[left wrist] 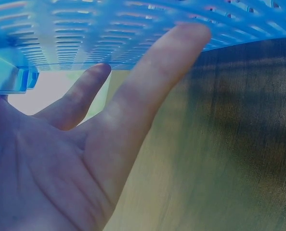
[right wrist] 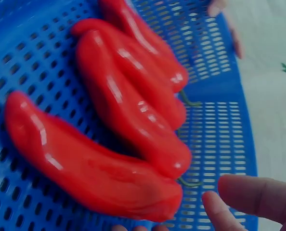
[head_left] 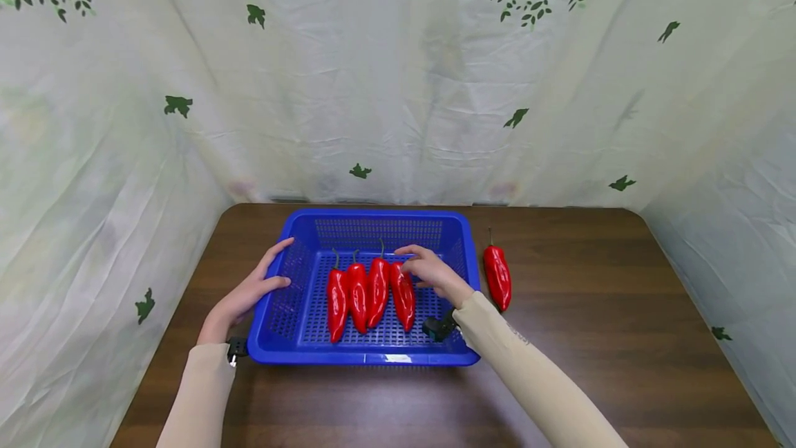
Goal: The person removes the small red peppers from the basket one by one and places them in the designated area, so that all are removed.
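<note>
A blue perforated basket [head_left: 367, 357] holds a row of red peppers [head_left: 338, 306], stems toward the far side. At its left side, my left hand [head_left: 253, 289] rests with fingers spread and straight over the rim; in the left wrist view the fingers [left wrist: 133, 91] lie against the slotted wall. Over the right part of the basket is my right hand [head_left: 431, 272], beside the stem end of the rightmost pepper [head_left: 403, 299]. Loosely bent and apart, its fingers [right wrist: 258, 192] hold nothing in the right wrist view. That pepper's stem is hidden by the hand.
One more red pepper [head_left: 497, 276] lies on the brown wooden table [head_left: 597, 337], just right of the basket. A white curtain [head_left: 398, 88] with leaf prints hangs behind and along both sides of the table.
</note>
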Motion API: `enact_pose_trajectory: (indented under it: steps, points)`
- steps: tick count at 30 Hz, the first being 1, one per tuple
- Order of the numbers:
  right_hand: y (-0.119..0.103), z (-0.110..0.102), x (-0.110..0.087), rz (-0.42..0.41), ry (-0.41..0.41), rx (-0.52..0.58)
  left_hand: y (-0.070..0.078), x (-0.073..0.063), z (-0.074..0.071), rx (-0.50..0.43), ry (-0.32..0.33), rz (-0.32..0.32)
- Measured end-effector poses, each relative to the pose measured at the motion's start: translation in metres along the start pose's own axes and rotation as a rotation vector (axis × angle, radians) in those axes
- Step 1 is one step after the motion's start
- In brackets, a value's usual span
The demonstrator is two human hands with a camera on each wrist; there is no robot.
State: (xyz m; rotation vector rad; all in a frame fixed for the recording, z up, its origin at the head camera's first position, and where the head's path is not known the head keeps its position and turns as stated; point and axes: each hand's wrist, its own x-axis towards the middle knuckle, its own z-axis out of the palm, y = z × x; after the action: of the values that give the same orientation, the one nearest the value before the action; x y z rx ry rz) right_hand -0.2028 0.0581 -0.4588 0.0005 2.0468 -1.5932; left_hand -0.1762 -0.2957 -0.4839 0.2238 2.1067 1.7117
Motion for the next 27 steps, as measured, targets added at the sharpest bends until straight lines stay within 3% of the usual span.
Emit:
enact_pose_trajectory:
  steps: [11, 16, 27]
  points:
    - [0.004, 0.008, 0.002, 0.043, -0.058, -0.046, 0.001, -0.002, 0.0, -0.003, -0.002, 0.015]
    - [0.007, 0.011, 0.002, 0.015, -0.071, -0.116, 0.0, -0.001, -0.001, -0.009, -0.012, 0.029]
    - [0.004, 0.01, -0.003, -0.074, -0.033, -0.095, -0.002, 0.0, 0.0, -0.006, -0.004, 0.008]
